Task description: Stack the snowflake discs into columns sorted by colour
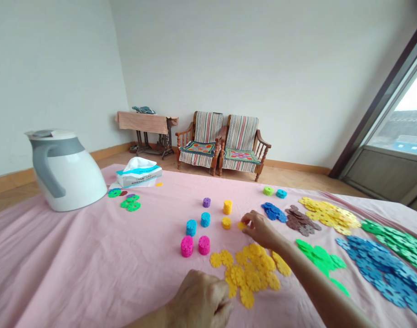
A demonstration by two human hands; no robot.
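Note:
My right hand (259,228) pinches a yellow snowflake disc (241,225) low over the cloth. Just left of it stand a short stack of yellow discs (226,223) and a taller yellow stack (227,207). My left hand (205,296) is curled at the near edge of a loose pile of yellow discs (252,269); its fingertips are turned away, so what it may hold is hidden. Farther left are two magenta stacks (187,246), two light-blue stacks (191,228) and a small purple stack (206,202).
Blue (274,212), brown (301,221) and green discs (319,257) lie in loose piles to the right on the pink cloth (126,255). A white jug (72,173) and a tissue box (140,175) stand at left. Two wooden armchairs (242,136) are beyond the table.

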